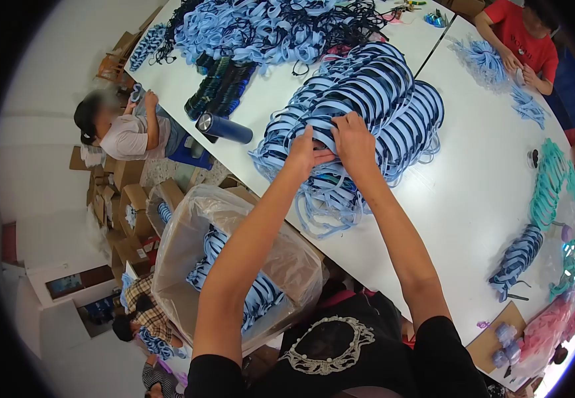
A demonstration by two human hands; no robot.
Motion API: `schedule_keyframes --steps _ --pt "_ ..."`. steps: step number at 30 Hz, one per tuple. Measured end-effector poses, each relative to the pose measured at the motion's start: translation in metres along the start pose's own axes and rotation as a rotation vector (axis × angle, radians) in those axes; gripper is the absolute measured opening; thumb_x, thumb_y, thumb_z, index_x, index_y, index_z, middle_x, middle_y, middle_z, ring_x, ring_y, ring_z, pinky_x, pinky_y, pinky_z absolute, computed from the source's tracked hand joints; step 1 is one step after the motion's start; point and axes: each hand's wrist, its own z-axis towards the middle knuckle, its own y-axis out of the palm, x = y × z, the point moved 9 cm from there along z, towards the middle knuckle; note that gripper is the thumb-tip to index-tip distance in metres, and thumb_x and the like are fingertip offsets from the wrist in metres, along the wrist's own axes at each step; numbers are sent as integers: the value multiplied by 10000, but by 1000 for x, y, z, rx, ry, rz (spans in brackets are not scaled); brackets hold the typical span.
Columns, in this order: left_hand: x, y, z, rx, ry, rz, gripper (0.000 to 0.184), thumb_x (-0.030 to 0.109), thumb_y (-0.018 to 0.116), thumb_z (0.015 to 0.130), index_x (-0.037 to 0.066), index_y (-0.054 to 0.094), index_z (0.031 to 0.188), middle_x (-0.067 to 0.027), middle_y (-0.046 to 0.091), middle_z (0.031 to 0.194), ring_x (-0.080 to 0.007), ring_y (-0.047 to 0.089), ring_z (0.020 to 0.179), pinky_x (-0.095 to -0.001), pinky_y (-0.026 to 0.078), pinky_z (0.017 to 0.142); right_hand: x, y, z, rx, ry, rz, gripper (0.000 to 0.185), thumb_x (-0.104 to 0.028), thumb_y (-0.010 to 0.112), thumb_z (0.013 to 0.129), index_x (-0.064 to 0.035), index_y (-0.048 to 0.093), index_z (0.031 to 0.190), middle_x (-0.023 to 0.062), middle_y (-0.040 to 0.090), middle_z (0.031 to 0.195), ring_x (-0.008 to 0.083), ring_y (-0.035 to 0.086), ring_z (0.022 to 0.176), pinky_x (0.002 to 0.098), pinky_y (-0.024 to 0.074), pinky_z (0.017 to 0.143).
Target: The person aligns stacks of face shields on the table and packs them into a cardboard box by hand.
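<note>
Several long rows of nested light-blue and dark curved bands (330, 89) lie piled on the white table in front of me. At the near side of this pile, my left hand (306, 156) has its thumb raised and its fingers curved round a light-blue band (324, 137). My right hand (355, 141) pinches the same part of the row from the other side, its fingertips bent over the bands. Loose light-blue straps (330, 212) hang below my hands towards the table edge. What lies under my palms is hidden.
A dark blue bottle (224, 127) lies left of the pile. Behind it are dark band rows (218, 86) and a tangled light-blue heap (248, 30). A plastic-lined box (175, 265) with more bands stands below the table edge. Other people work around (523, 46).
</note>
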Motion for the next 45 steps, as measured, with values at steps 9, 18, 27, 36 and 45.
schedule_keyframes --steps 9,18,27,36,45 --pt "8 26 14 11 18 0 610 440 442 1056 -100 404 1338 -238 552 1218 -354 652 1023 -460 606 892 48 -9 18 -99 286 356 209 -173 655 924 -39 675 1084 151 624 977 325 654 864 406 523 758" --pt "-1 20 34 2 -56 -103 632 469 534 1014 -92 444 1291 -234 565 1164 -347 632 996 -461 621 843 55 -6 18 -17 247 -14 359 -169 536 952 -4 553 1270 239 583 1229 405 662 969 437 553 824" --pt "5 38 17 -77 -16 27 633 502 532 1002 -76 496 1259 -177 616 1122 -299 676 935 -410 628 810 56 -23 14 -36 348 146 411 -230 569 973 -46 547 1340 230 666 1171 386 683 946 433 542 803" --pt "3 39 40 -25 12 59 664 513 600 962 -85 496 1233 -164 594 1130 -285 700 880 -358 647 713 91 -15 41 -76 355 -24 437 -207 465 991 20 488 1364 260 668 1103 405 697 852 478 559 750" --pt "-1 34 47 10 -40 54 634 483 617 969 -59 497 1275 -182 585 1192 -299 680 949 -392 623 789 104 -9 59 -117 401 -143 386 -180 525 923 29 583 1242 218 717 818 397 711 749 468 561 707"
